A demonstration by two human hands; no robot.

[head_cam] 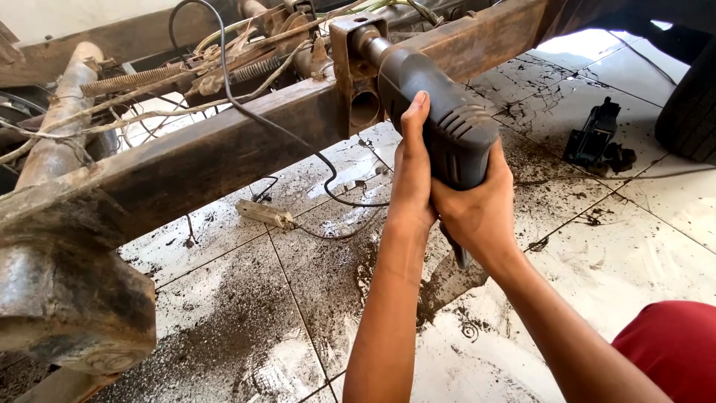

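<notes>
A dark grey electric drill (440, 123) points up and left, its nose pressed against a rusty bracket (356, 71) on a long rusty steel frame rail (224, 142). My left hand (412, 175) lies flat along the drill's left side, thumb pointing up. My right hand (477, 209) wraps the drill's grip from below and behind. Both forearms reach in from the bottom of the view.
A black cable (246, 112) loops over the rail down to a small pale connector block (262, 213) on the dirty white tiled floor (626, 246). A dark jack-like tool (597, 138) lies at the right, a tyre (693, 112) beyond it. A coil spring (134, 78) and wires crowd the frame.
</notes>
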